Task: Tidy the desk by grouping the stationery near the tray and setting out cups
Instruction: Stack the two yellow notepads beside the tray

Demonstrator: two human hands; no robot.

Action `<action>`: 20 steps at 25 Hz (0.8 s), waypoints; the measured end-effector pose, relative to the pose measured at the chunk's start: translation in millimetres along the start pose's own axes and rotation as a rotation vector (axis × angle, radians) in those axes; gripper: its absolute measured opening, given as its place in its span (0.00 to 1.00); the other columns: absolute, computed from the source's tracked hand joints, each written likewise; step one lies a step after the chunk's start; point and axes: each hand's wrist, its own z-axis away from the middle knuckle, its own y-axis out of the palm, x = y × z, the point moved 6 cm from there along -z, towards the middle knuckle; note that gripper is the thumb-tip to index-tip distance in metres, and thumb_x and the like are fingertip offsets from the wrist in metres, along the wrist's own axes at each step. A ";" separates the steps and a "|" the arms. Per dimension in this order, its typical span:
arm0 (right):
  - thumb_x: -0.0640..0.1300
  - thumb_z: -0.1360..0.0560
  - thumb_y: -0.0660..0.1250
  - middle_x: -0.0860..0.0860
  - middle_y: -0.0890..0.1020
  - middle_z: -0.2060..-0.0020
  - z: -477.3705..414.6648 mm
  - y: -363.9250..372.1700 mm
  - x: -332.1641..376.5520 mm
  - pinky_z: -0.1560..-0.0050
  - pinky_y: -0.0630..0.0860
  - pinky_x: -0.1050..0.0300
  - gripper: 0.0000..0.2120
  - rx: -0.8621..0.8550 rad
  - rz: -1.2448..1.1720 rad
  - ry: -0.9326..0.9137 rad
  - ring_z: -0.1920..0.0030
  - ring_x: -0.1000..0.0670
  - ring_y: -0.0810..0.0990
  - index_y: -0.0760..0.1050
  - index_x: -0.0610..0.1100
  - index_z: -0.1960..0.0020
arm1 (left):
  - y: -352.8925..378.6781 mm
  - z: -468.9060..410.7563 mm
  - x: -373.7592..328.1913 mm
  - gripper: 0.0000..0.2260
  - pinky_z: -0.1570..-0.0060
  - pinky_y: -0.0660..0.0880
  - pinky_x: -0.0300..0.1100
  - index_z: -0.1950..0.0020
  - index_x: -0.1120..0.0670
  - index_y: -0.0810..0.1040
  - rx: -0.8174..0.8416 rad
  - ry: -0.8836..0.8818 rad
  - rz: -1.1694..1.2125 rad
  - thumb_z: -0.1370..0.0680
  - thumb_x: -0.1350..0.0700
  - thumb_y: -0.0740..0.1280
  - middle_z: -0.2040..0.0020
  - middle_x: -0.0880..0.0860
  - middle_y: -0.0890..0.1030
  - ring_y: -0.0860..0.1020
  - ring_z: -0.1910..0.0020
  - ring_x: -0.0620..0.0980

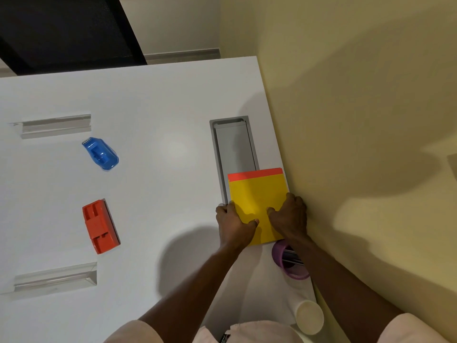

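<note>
A: Two questions: where is the yellow pad (257,196), and what holds it?
B: It lies on the desk (160,115) by the wall, covering the near end of the grey tray (235,144), a red sheet (254,175) under it. Left hand (235,224) and right hand (289,216) each grip a side edge, fingers curled, thumbs on top. The purple cup (278,253) stands just beside.
</note>
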 end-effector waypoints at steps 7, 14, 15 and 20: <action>0.51 0.23 0.73 0.38 0.72 0.32 -2.2 -0.3 9.8 0.36 0.73 0.46 0.32 0.035 0.035 -0.030 0.32 0.37 0.71 0.69 0.36 0.26 | -8.2 -7.9 -1.3 0.42 0.28 0.75 0.57 0.20 0.57 0.64 -0.031 -0.012 -0.008 0.26 0.43 0.79 0.27 0.57 0.65 0.68 0.25 0.59; 0.49 0.24 0.74 0.36 0.73 0.36 -7.3 1.8 3.5 0.40 0.74 0.44 0.25 0.012 0.133 -0.060 0.35 0.35 0.71 0.73 0.35 0.34 | -10.3 -7.3 -5.5 0.39 0.31 0.77 0.55 0.22 0.56 0.66 -0.049 0.023 -0.053 0.26 0.42 0.78 0.30 0.56 0.67 0.69 0.28 0.58; 0.48 0.24 0.74 0.36 0.73 0.37 -8.1 2.9 2.6 0.41 0.74 0.44 0.25 0.014 0.148 -0.072 0.35 0.35 0.71 0.73 0.35 0.35 | -11.2 -6.8 -6.4 0.39 0.30 0.76 0.56 0.22 0.56 0.66 -0.053 0.024 -0.054 0.26 0.42 0.78 0.29 0.56 0.66 0.69 0.28 0.59; 0.48 0.24 0.74 0.35 0.73 0.37 -8.9 3.3 7.9 0.40 0.76 0.43 0.25 0.067 0.196 -0.071 0.37 0.33 0.73 0.72 0.33 0.36 | -19.7 -8.9 -5.4 0.34 0.31 0.76 0.57 0.26 0.55 0.70 -0.025 0.050 -0.082 0.25 0.41 0.78 0.30 0.57 0.69 0.71 0.29 0.59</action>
